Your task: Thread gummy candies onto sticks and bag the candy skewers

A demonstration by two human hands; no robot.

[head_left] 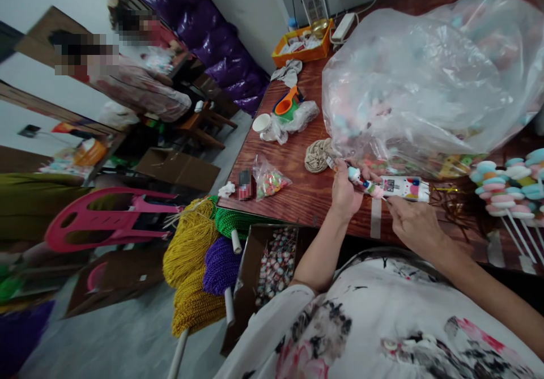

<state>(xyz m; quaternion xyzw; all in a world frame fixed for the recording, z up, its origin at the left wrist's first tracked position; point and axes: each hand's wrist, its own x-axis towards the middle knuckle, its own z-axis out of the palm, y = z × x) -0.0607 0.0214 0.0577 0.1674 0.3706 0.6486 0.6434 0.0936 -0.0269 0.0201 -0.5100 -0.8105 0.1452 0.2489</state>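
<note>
My left hand (345,191) is closed around a small marshmallow skewer (374,191), which has white, red, dark and pink pieces in a row. My right hand (411,220) is closed too, pinching the thin stick at the skewer's lower end. Just beyond my right fingers lies a white printed packet (406,188) with coloured dots. A large clear plastic bag (408,79) of pastel pieces rises behind both hands. To the right, several pastel marshmallow skewers (504,189) stand bunched on white sticks.
On the table's left lie a beige coil (318,156), a small bag of sweets (271,182), a white cup (261,123) and an orange basket (302,45). Below the edge stand a box of wrapped pieces (276,265) and yellow cord bundles (191,243). Other people sit at the left.
</note>
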